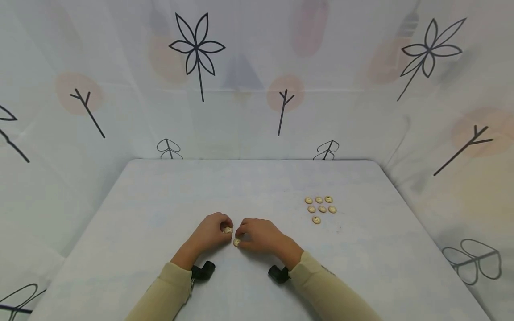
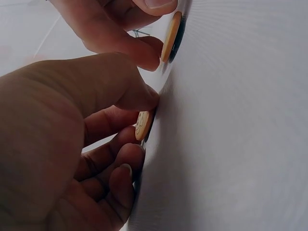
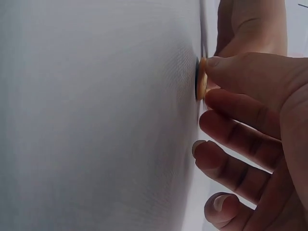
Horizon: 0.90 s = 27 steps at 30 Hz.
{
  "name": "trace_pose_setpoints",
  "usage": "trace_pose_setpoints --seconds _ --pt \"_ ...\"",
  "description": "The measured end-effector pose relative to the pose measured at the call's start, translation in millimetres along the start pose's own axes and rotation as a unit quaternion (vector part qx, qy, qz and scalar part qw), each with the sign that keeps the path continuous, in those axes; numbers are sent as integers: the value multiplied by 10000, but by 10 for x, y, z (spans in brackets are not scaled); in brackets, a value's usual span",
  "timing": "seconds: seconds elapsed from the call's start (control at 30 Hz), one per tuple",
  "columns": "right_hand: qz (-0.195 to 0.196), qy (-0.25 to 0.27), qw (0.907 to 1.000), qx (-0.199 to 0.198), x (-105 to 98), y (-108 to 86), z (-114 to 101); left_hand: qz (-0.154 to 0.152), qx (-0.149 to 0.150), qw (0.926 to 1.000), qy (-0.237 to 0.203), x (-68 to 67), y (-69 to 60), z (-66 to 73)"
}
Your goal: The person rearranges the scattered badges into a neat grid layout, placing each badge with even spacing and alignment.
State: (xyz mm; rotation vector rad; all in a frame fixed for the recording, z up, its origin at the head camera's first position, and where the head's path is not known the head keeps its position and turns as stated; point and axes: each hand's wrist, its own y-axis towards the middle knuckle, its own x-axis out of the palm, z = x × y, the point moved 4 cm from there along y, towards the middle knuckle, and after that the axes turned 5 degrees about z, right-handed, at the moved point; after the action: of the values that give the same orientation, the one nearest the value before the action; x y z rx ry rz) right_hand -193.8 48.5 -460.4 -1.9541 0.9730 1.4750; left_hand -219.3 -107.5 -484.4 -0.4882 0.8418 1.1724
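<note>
In the head view, my left hand (image 1: 209,232) is at the middle of the table, pinching a small round wooden disc (image 1: 228,230) between thumb and fingers. The left wrist view shows dark line markings on this disc (image 2: 143,126), partly covered by the thumb. Just to the right, my right hand (image 1: 261,235) pinches a second wooden disc (image 1: 237,242) by its edges. The right wrist view has that disc (image 3: 201,79) edge-on at the tabletop, with the thumb at one side and a fingertip at the other. The two hands are close together.
Several similar wooden discs (image 1: 322,209) lie in loose rows on the white table (image 1: 160,187), right of the hands. A printed cloth (image 1: 249,53) hangs behind and beside the table. Black wrist cameras (image 1: 204,270) sit under both sleeves' cuffs.
</note>
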Motion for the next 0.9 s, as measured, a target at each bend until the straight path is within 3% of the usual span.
trace_pose_setpoints --seconds 0.9 --pt "-61 -90 9999 -54 -19 14 -59 24 -97 9999 55 -11 -10 7"
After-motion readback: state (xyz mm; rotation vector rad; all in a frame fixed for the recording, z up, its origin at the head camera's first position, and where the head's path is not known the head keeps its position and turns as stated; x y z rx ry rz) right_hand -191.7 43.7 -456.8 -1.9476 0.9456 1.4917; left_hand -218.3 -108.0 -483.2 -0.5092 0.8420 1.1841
